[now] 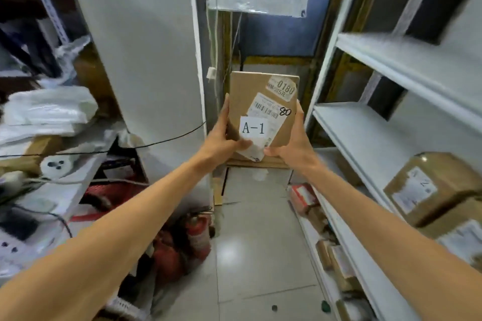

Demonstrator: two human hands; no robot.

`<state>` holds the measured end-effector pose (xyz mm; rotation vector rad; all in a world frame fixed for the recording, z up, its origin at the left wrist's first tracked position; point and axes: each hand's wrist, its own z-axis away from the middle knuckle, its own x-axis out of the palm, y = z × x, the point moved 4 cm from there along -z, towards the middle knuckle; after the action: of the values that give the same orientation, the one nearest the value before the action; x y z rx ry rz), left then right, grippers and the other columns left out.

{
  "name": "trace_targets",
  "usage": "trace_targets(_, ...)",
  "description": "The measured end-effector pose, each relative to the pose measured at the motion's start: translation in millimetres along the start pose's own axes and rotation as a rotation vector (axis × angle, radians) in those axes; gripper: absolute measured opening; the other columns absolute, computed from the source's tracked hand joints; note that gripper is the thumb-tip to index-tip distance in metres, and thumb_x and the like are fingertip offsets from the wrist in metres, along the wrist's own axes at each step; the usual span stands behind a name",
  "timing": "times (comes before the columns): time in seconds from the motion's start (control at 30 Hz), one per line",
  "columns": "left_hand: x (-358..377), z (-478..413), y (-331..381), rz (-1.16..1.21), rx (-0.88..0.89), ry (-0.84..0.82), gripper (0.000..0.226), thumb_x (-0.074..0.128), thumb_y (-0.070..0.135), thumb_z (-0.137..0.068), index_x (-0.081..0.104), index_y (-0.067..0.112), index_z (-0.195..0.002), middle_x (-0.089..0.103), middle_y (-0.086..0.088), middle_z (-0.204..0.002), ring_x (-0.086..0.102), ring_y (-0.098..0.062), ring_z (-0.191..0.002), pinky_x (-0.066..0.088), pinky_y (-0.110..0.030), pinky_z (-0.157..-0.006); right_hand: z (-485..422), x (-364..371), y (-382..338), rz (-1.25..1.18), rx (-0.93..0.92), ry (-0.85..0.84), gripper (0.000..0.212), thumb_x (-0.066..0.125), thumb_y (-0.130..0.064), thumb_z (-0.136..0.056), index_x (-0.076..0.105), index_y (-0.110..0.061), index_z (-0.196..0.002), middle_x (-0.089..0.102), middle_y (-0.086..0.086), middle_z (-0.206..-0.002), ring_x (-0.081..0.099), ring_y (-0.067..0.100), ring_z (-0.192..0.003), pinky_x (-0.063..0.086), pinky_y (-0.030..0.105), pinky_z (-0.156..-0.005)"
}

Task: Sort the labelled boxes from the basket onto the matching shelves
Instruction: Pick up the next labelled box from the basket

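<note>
The white shelving unit [386, 60] is running along the right side of the aisle, its tiers receding toward the far wall. A tall white panel [135, 47] is standing upright at centre-left. The grey tiled floor [260, 242] is showing between the two. On the left, a cluttered bench [86, 164] is carrying white plastic bags [49, 109] and a white power strip [56, 164], and a black cable [167, 141] is stretching across the panel. Two brown cartons [427, 187] are sitting stacked on a middle tier of the shelving unit, and smaller packages [339, 266] are lying on a lower tier. Red fire extinguishers [198, 232] are resting on the floor at the foot of the panel.

The labelled box [263, 101], a flat brown carton, is being held in the air at the centre of the aisle, between the panel and the shelving unit and touching neither. Its front is facing the camera.

- The left hand [221, 138] is gripping the box's left edge, with the thumb pressing on the lower front.
- The right hand [294, 143] is gripping the right edge and the lower right corner.

A white tag [253, 128] printed "A-1" is sitting on the lower front, just above the left thumb. A barcode label [268, 108], a handwritten "80" and a sticker [283, 88] reading "0180" are lying above it.
</note>
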<state>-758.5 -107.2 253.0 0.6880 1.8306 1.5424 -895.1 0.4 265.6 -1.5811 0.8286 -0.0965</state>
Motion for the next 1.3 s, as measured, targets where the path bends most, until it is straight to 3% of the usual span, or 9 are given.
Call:
trace_targets(0.13, 47, -61, 25, 0.056, 0.057, -0.101, 0.115, 0.074, 0.002, -0.078, -0.005, 0.044, -0.151, 0.051, 0.003, -0.138, 0.06, -0.012, -0.112, 0.056, -0.036, -0.089, -20, -57, 2, 0.094, 0.016, 0.17, 0.126, 0.083, 0.002, -0.067, -0.007, -0.017, -0.153, 0.032, 0.003, -0.152, 0.031, 0.017, -0.14, 0.034, 0.039, -0.113)
trace_targets(0.27, 96, -112, 41, 0.127, 0.114, -0.267, 0.116, 0.074, -0.001, -0.077, -0.004, 0.044, -0.151, 0.052, 0.001, -0.137, 0.057, -0.02, -0.121, 0.055, -0.047, -0.09, -29, -115, 8, 0.12, 0.047, 0.316, 0.121, 0.082, 0.005, -0.066, 0.0, -0.018, -0.152, 0.04, 0.005, -0.145, 0.039, 0.017, -0.134, 0.042, 0.04, -0.107)
trace_targets(0.47, 173, -174, 63, 0.232, 0.185, -0.533, 0.112, 0.068, -0.01, -0.077, 0.003, 0.042, -0.151, 0.048, -0.003, -0.141, 0.052, -0.022, -0.126, 0.056, -0.048, -0.087, -30, -189, 21, 0.192, 0.103, 0.567, 0.126, 0.084, 0.003, -0.062, 0.001, -0.019, -0.153, 0.04, 0.005, -0.144, 0.04, 0.018, -0.134, 0.045, 0.045, -0.105)
trace_targets(0.67, 255, -213, 109, 0.278, 0.271, -0.833, 0.105, 0.063, -0.014, -0.081, 0.005, 0.037, -0.153, 0.05, -0.007, -0.136, 0.057, -0.025, -0.12, 0.059, -0.035, -0.074, -11, -257, 9, 0.265, 0.181, 0.864, 0.121, 0.082, -0.002, -0.069, -0.002, -0.019, -0.153, 0.038, 0.003, -0.148, 0.04, 0.014, -0.133, 0.041, 0.017, -0.099)
trace_targets(0.8, 304, -225, 138, 0.319, 0.298, -1.012, 0.108, 0.062, -0.016, -0.08, -0.003, 0.031, -0.153, 0.045, -0.011, -0.142, 0.056, -0.027, -0.122, 0.057, -0.042, -0.084, 6, -294, -6, 0.338, 0.253, 1.027, 0.12, 0.083, -0.005, -0.069, -0.001, -0.016, -0.153, 0.038, 0.003, -0.149, 0.037, 0.015, -0.135, 0.035, 0.033, -0.112)
trace_targets(0.87, 328, -226, 149, 0.332, 0.292, -1.073, 0.104, 0.062, -0.015, -0.08, -0.002, 0.022, -0.153, 0.05, -0.012, -0.137, 0.06, -0.021, -0.117, 0.056, -0.043, -0.088, 15, -309, -12, 0.394, 0.282, 1.089, 0.117, 0.083, -0.006, -0.07, 0.0, -0.014, -0.153, 0.037, 0.004, -0.15, 0.035, 0.012, -0.134, 0.031, 0.03, -0.112)
trace_targets(1.0, 372, -227, 169, 0.27, 0.394, -1.099, 0.07, 0.062, -0.015, -0.081, 0.027, 0.005, -0.139, 0.06, 0.001, -0.113, 0.067, -0.001, -0.095, 0.059, -0.03, -0.076, 33, -339, -16, 0.485, 0.3, 1.212, 0.12, 0.084, -0.006, -0.068, -0.001, -0.016, -0.153, 0.035, 0.004, -0.151, 0.032, 0.011, -0.135, 0.03, 0.024, -0.108)
trace_targets(1.23, 435, -237, 186, 0.113, 0.626, -1.031, 0.088, 0.071, 0.0, -0.076, 0.021, 0.016, -0.147, 0.059, 0.003, -0.117, 0.061, -0.017, -0.103, 0.057, -0.035, -0.077, 49, -382, -2, 0.494, 0.263, 1.408, 0.103, 0.082, 0.008, -0.064, 0.018, -0.013, -0.142, 0.047, 0.004, -0.138, 0.044, 0.008, -0.123, 0.044, 0.026, -0.1)
trace_targets(1.3, 450, -240, 183, 0.126, 0.641, -0.988, 0.088, 0.072, -0.003, -0.075, 0.024, 0.018, -0.146, 0.058, 0.005, -0.115, 0.059, -0.016, -0.102, 0.056, -0.026, -0.074, 52, -394, 4, 0.51, 0.272, 1.422, 0.097, 0.08, 0.011, -0.065, 0.022, -0.013, -0.138, 0.049, 0.004, -0.135, 0.046, 0.01, -0.122, 0.045, 0.024, -0.095)
